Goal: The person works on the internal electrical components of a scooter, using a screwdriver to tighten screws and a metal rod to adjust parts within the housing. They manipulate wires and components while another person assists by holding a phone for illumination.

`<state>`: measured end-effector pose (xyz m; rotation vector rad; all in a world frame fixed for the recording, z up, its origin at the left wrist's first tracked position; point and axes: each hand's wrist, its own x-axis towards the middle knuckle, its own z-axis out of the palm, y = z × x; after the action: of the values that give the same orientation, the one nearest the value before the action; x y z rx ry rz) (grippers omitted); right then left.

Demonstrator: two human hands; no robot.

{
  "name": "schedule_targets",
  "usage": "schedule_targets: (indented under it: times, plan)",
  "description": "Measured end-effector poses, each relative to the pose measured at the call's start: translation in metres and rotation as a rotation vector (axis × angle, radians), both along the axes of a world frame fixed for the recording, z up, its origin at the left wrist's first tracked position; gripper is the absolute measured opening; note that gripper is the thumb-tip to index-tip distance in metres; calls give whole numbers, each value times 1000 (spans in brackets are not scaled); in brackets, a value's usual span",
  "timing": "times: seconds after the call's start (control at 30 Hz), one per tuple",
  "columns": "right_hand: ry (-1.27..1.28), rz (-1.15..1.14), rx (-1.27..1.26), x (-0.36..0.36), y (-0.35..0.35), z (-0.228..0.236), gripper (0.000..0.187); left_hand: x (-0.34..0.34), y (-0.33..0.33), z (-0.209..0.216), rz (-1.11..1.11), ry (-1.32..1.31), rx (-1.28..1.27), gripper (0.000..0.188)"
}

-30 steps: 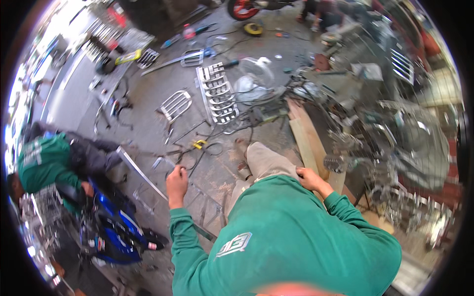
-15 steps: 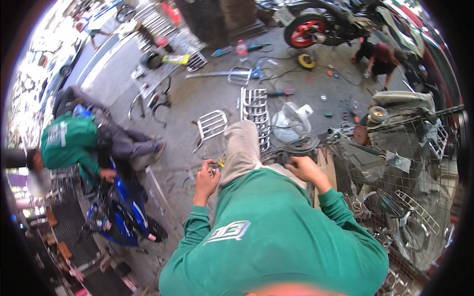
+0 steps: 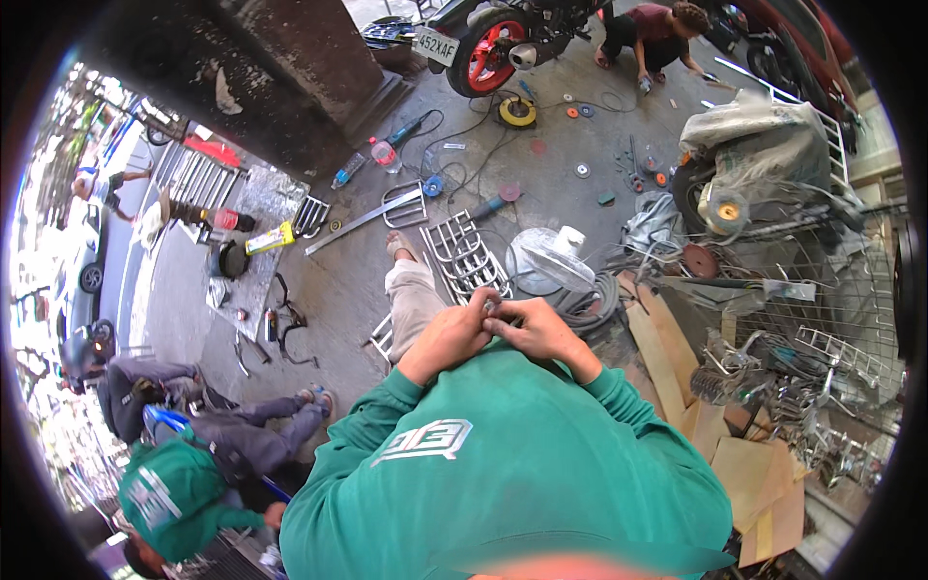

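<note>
My left hand (image 3: pixel 447 340) and my right hand (image 3: pixel 539 334) meet in front of my waist, fingers bent and pinched together. Between the fingertips shows a small shiny metal piece (image 3: pixel 490 308), too small to name. Just beyond my hands lies a silver tubular metal rack (image 3: pixel 462 253) on the concrete floor, with my bare-looking left foot (image 3: pixel 397 244) beside it. To the right of the rack a white electric fan (image 3: pixel 549 263) lies tipped over. An angle grinder (image 3: pixel 496 201) rests at the rack's far end.
Cardboard pieces (image 3: pixel 662 333), coiled hose (image 3: pixel 590 311) and a pile of metal parts (image 3: pixel 773 377) lie to my right. Cords, bottles and a yellow reel (image 3: pixel 517 111) dot the floor ahead. A motorcycle (image 3: pixel 488 53) and a crouching person (image 3: pixel 650 39) are farther off; a co-worker (image 3: pixel 169 498) bends at left.
My hands, apart at my sides before, have come together at my waist. My view has turned, so the rack and fan appear shifted and the co-worker sits lower at left.
</note>
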<state>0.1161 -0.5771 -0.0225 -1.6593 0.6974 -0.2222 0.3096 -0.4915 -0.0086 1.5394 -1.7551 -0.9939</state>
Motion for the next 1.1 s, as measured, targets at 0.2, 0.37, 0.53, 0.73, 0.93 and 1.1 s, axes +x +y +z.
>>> schedule_targets:
  times: [0.2, 0.37, 0.53, 0.73, 0.93, 1.1]
  plan:
    - [-1, -376, 290, 215, -105, -62, 28, 251, -86, -106, 403, 134, 104, 33]
    - [-340, -583, 915, 351, -146, -69, 15, 476, -127, -173, 939, 1046, 840, 13]
    - [-634, -419, 1301, 415, -174, -60, 16, 555, -157, -155, 685, 940, 788, 23]
    - [-123, -534, 408, 473, -213, -22, 15, 529, -237, -85, 187, 979, 698, 41]
    - [-23, -506, -93, 474, -257, 26, 24, 488, -312, -42, 51, 849, 674, 57]
    - [15, -417, -265, 472, -335, 10, 29, 468, -388, -51, 3, 639, 518, 64]
